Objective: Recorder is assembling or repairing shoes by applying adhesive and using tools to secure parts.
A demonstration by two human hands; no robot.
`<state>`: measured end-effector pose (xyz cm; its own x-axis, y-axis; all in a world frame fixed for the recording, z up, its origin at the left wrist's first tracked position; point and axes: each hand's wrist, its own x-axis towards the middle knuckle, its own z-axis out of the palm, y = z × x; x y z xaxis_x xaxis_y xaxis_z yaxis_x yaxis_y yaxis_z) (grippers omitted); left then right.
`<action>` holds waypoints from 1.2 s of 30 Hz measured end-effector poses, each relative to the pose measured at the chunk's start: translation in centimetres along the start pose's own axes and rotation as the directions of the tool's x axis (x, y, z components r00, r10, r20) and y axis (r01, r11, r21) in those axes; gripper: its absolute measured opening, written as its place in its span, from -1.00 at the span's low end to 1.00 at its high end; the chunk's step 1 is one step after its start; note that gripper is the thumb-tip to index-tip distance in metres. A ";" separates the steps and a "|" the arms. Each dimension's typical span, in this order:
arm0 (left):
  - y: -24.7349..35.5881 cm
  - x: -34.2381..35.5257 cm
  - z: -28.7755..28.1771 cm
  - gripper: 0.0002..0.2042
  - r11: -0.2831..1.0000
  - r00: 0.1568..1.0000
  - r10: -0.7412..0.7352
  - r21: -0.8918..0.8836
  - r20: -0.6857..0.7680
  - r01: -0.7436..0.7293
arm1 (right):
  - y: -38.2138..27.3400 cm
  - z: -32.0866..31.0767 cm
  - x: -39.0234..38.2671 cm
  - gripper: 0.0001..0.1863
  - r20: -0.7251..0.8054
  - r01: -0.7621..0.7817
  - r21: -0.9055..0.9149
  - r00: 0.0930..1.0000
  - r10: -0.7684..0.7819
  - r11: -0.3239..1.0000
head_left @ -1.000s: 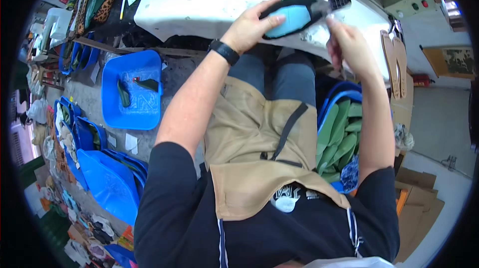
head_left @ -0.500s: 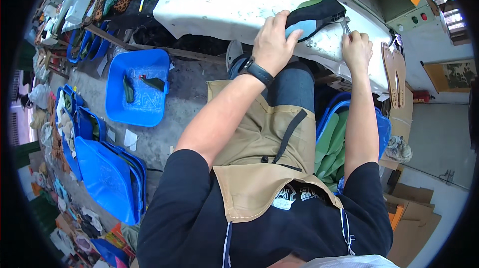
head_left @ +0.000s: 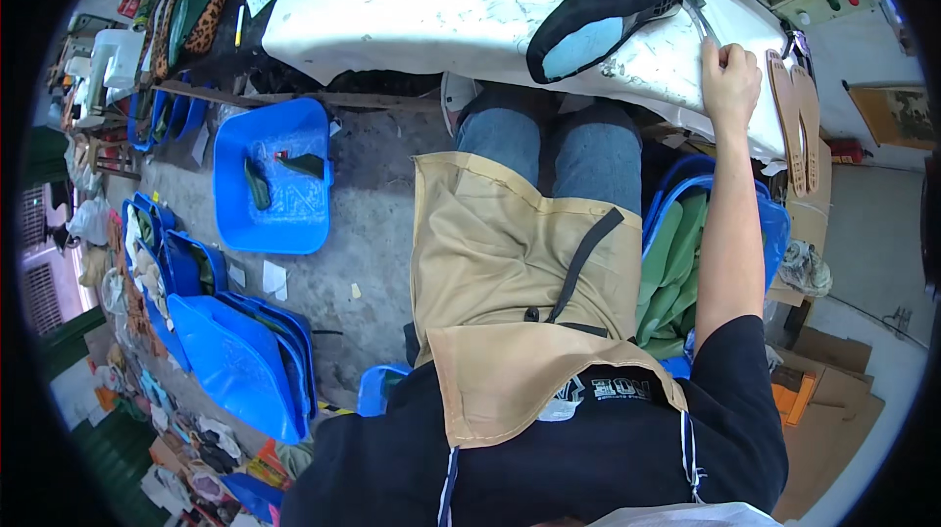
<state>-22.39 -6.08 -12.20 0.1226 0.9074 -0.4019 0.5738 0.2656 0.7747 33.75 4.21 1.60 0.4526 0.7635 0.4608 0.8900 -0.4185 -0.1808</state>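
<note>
On the white-covered bench lies a shoe upper on its last (head_left: 598,25), sole side toward me. It is black with a light blue bottom and a bit of green at the far edge. My right hand (head_left: 732,88) is closed around the handles of metal pincers (head_left: 699,17), whose jaws meet the black edge at the shoe's right end. Nothing else steadies the shoe. My left hand is out of view; only the black sleeve shows at lower left.
Green shoe lasts (head_left: 676,267) fill a blue tub at my right. A blue basin (head_left: 272,223) with two dark green pieces stands on the floor at left, near stacked blue tubs (head_left: 235,360). Tan sole-shaped templates (head_left: 792,125) hang at the bench's right end.
My left hand has let go of the shoe and left the view. The right hand still grips the pincers at the shoe's end. The shoe has turned slightly, showing more of its blue bottom.
</note>
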 end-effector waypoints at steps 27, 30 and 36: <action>1.0 1.5 -2.6 -0.70 0.972 0.993 -0.058 -0.233 -0.103 0.033 | 1.3 0.9 -0.2 -0.55 -0.095 0.034 0.053 0.995 -0.028 0.998; 3.3 3.2 -3.9 -0.69 0.976 0.995 -0.010 -0.217 -0.100 -0.012 | 1.2 0.6 0.1 -0.56 -0.128 0.024 0.036 0.992 -0.020 0.999; 12.0 7.4 -6.9 -0.58 0.959 0.991 0.132 -0.250 -0.024 -0.134 | 0.5 0.0 -0.7 -0.59 -0.113 0.010 0.051 0.994 -0.005 0.999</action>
<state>-20.18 6.04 -2.55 0.1780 0.9421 -0.2843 0.3313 0.2147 0.9188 33.86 3.51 1.16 0.4394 0.7051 0.5566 0.8964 -0.3847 -0.2204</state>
